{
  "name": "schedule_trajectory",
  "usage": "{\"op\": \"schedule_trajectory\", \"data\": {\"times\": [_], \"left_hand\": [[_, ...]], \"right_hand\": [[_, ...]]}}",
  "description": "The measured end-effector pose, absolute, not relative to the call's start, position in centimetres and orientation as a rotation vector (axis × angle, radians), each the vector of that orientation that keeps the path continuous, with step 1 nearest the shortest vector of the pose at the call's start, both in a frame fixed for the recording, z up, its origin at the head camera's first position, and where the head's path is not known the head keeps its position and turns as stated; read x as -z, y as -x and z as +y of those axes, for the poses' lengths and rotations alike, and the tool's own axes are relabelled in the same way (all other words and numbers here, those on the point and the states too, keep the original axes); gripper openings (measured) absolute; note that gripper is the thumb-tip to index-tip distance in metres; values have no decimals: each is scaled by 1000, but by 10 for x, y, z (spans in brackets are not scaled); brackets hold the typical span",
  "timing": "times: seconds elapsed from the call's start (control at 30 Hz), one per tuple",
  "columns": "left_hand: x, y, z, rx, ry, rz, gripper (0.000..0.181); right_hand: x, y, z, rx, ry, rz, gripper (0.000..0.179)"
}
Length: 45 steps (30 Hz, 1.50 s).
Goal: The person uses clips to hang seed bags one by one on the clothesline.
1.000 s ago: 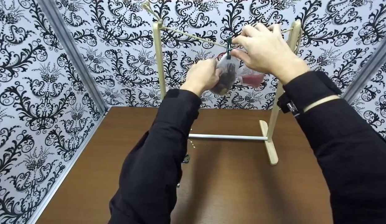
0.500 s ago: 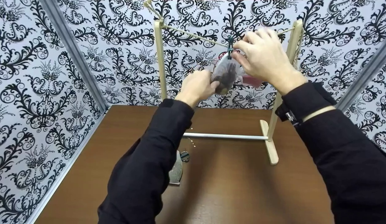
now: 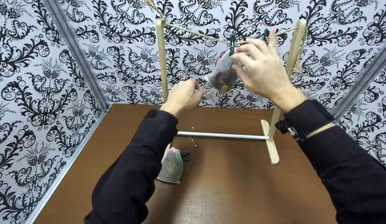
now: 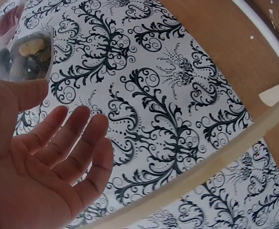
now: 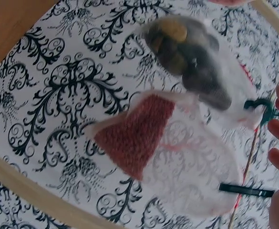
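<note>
A sheer mesh bag of dark stones (image 3: 224, 76) hangs from a rope (image 3: 196, 35) by a dark green clothespin (image 3: 232, 45). My right hand (image 3: 263, 67) is beside this clothespin, fingers apart and lightly bent, with nothing between them. Left of the bag and clear of it, my left hand (image 3: 184, 95) has loosely bent fingers; its empty palm (image 4: 39, 176) shows in the left wrist view. A second mesh bag, holding small red grains (image 5: 137, 136), hangs alongside under another green clothespin (image 5: 246, 190); in the head view my right hand mostly hides it.
Two wooden posts carry the rope, the right one (image 3: 294, 59) on a wooden foot (image 3: 271, 152); a white rod (image 3: 224, 136) runs low across. On the brown table (image 3: 242, 193) lie a greenish filled mesh bag (image 3: 171, 168) and a dark clothespin (image 3: 185, 155). Patterned panels enclose the back and left.
My left hand has let go of the stone bag and moved left and down. My right fingers have come off the clothespin. The bag now hangs from the rope, and the greenish bag has come into view.
</note>
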<state>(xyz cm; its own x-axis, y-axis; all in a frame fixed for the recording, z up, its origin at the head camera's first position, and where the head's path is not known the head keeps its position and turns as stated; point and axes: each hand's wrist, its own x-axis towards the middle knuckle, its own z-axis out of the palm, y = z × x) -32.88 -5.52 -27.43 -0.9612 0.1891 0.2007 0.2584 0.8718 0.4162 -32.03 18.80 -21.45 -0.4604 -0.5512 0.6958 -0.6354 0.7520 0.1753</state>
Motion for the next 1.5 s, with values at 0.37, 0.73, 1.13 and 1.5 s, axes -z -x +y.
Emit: {"op": "schedule_trajectory", "data": {"times": [0.37, 0.73, 1.13, 1.5], "left_hand": [[324, 314, -78, 335, 444, -3042, 30], [396, 291, -79, 265, 466, -3020, 37], [468, 267, -77, 266, 218, -2934, 53], [500, 250, -75, 237, 127, -2650, 58]], "right_hand": [[260, 289, 172, -262, -1123, -1966, 31], [325, 264, 167, -397, -1191, -2019, 33], [408, 262, 175, -672, -1103, -2159, 36], [457, 253, 176, -862, -1013, -2392, 33]]}}
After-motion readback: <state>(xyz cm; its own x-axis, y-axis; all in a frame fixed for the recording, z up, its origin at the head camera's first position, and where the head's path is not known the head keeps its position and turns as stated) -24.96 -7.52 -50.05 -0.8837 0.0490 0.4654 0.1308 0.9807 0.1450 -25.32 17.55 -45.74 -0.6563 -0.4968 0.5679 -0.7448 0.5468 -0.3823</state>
